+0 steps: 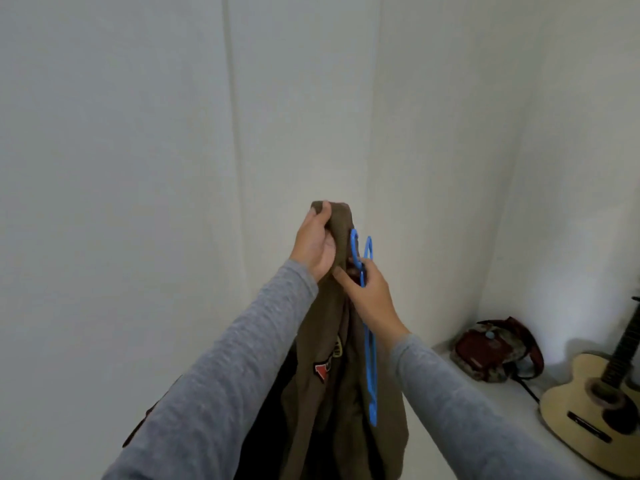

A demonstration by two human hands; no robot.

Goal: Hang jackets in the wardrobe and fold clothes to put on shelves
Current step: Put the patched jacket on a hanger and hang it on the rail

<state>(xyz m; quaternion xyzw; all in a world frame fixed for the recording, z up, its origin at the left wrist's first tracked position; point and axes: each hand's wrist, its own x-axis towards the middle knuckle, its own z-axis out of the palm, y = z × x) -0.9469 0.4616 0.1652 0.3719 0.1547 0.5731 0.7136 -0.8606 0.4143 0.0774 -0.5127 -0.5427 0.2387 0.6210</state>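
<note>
An olive-brown jacket (322,393) with sewn patches hangs in front of me, held up at chest height. My left hand (315,244) is closed around the bunched top of the jacket. Just below and to the right, my right hand (372,299) grips a blue plastic hanger (370,368) near its hook and also pinches the jacket's fabric. The hanger dangles down the jacket's right side, outside the cloth. Both arms wear grey sleeves. The jacket's lower part runs out of the frame.
White wall panels or closed wardrobe doors (298,98) fill the view ahead. At the lower right, a red-brown bag (491,351) sits on the pale floor by the wall, and an acoustic guitar (599,403) leans next to it.
</note>
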